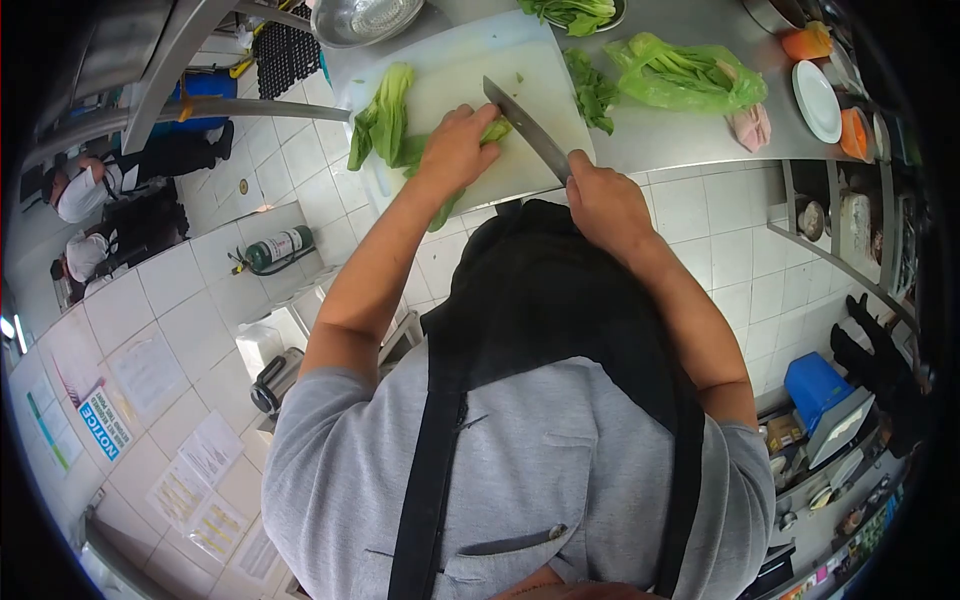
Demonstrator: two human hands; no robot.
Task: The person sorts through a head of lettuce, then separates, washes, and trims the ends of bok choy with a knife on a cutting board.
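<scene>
My right hand (606, 203) is closed round the handle of a kitchen knife (530, 130), whose long blade points up and to the left over the white cutting board (485, 62). My left hand (458, 148) has its fingers curled down on a leafy green vegetable (495, 130) that looks like bok choy. The stem end shows beside the blade. Its leaves (440, 212) hang past the board's near edge. A second bunch of bok choy (393, 98) lies at the board's left side, apart from the knife. My fingers hide much of the held bunch.
Right of the board are loose leaves (592, 90) and a green plastic bag of greens (685, 75). Beyond it lie a pink cloth (751, 127) and a white plate (817, 101). A metal bowl (365, 20) stands at the back left. Other people are farther off at both sides.
</scene>
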